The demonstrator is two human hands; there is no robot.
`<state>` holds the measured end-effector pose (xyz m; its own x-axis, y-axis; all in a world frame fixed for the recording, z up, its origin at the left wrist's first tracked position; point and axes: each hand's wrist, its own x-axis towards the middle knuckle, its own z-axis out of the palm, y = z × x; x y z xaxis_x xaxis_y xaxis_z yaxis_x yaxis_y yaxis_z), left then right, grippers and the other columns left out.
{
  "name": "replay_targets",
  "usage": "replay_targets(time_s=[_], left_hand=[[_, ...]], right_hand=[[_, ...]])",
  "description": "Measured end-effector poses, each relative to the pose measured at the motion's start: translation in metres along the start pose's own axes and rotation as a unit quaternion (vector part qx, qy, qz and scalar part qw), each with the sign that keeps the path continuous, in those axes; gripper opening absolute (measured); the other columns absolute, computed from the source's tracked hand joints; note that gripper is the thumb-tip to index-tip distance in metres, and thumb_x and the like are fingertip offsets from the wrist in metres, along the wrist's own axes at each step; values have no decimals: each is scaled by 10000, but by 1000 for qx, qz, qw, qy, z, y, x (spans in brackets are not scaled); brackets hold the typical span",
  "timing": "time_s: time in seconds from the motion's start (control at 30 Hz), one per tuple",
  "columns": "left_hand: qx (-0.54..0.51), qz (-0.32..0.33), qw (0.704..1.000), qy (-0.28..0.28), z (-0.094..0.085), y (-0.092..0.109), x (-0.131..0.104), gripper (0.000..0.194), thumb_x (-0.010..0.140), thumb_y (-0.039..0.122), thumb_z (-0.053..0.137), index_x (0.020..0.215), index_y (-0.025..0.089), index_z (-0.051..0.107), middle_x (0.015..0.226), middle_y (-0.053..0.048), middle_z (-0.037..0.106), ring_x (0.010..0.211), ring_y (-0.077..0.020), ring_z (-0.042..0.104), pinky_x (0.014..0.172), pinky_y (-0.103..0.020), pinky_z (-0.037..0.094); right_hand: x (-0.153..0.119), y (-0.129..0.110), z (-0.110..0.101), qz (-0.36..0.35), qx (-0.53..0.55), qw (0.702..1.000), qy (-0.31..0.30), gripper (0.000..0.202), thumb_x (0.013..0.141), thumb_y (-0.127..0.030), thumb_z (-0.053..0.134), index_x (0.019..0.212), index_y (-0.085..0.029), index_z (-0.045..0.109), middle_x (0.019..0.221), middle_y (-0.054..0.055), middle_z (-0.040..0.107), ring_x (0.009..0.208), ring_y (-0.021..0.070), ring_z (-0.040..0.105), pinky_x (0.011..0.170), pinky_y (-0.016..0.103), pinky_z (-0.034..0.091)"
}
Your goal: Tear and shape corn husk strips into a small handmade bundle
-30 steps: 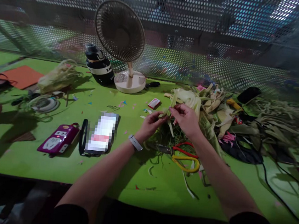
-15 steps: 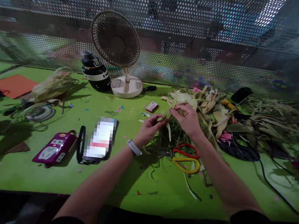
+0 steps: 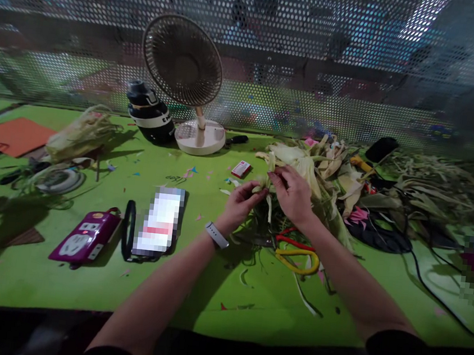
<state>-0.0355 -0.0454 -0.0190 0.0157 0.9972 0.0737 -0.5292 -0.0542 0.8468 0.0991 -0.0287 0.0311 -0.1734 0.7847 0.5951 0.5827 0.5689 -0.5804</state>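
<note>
My left hand (image 3: 237,204), with a pale watch strap at the wrist, pinches a pale green corn husk strip (image 3: 265,184). The thumb and fingers of my right hand (image 3: 293,197) close on the same husk from the other side. One narrow end dangles between the hands. Behind them lies a heap of pale corn husks (image 3: 302,163), with darker green strands below. Scissors (image 3: 297,266) with red and yellow handles lie under my right forearm, blades pointing left. My fingers cover part of the husk.
To the left are a phone (image 3: 159,221), a purple power strip (image 3: 87,235) and a roll of tape (image 3: 59,180). Farther back stand a fan (image 3: 201,137) and a black bottle (image 3: 152,118). A small red-and-white box (image 3: 241,169) sits near my left hand. A black cable (image 3: 428,288) runs at right.
My right hand has come slightly lower and to the left, uncovering more of the husk heap. My left hand has shifted slightly right. Both keep their pinch on the husk.
</note>
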Motion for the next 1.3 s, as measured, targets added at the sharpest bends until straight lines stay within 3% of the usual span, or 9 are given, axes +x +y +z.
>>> replay_targets(time_s=[0.3, 0.5, 0.63, 0.83, 1.03, 1.13, 1.3], left_hand=[[-5, 45, 999, 21, -14, 10, 13, 292, 576, 269, 810, 814, 187, 663, 809, 27, 685, 744, -86, 615, 821, -254, 471], [-24, 41, 998, 39, -20, 10, 16, 274, 575, 243, 815, 802, 193, 670, 795, 38, 689, 741, -73, 613, 824, -235, 468], [-31, 34, 998, 35, -21, 7, 17, 267, 578, 238, 815, 801, 193, 677, 814, 31, 693, 758, -81, 623, 840, -242, 463], [-50, 14, 998, 37, -22, 5, 16, 282, 566, 234, 819, 812, 187, 690, 821, 29, 695, 727, -70, 611, 800, -221, 462], [-38, 32, 998, 41, -19, 6, 15, 233, 590, 246, 804, 780, 179, 686, 785, 28, 692, 704, -69, 613, 781, -219, 471], [-39, 34, 998, 37, -19, 7, 15, 230, 593, 238, 801, 783, 182, 683, 791, 34, 695, 719, -62, 619, 793, -209, 473], [-45, 30, 998, 25, -19, 7, 15, 275, 566, 225, 817, 795, 193, 669, 827, 38, 703, 740, -67, 634, 796, -212, 484]], right_hand=[[28, -5, 16, -13, 10, 1000, -24, 229, 889, -357, 487, 794, -192, 613, 734, 21, 617, 680, 145, 546, 646, 246, 406], [33, -3, 30, -3, 21, 1000, -12, 220, 875, -349, 508, 777, -184, 614, 696, 5, 604, 643, 128, 529, 609, 235, 381], [33, 1, 30, 0, 28, 999, -29, 228, 874, -356, 511, 792, -183, 634, 707, 13, 626, 657, 137, 556, 624, 240, 403], [33, 4, 29, -71, 40, 996, -37, 224, 890, -332, 505, 828, -179, 658, 828, 57, 671, 775, 168, 615, 734, 267, 449], [31, 2, 32, -76, 35, 996, -34, 229, 897, -336, 494, 825, -189, 654, 830, 53, 669, 806, 168, 619, 763, 264, 452], [31, 2, 31, -61, 42, 997, -29, 226, 890, -339, 502, 816, -182, 647, 814, 46, 664, 759, 157, 610, 721, 254, 448], [32, 5, 31, 14, 54, 998, -40, 246, 856, -379, 530, 748, -177, 619, 616, -7, 582, 546, 119, 515, 564, 234, 396]])
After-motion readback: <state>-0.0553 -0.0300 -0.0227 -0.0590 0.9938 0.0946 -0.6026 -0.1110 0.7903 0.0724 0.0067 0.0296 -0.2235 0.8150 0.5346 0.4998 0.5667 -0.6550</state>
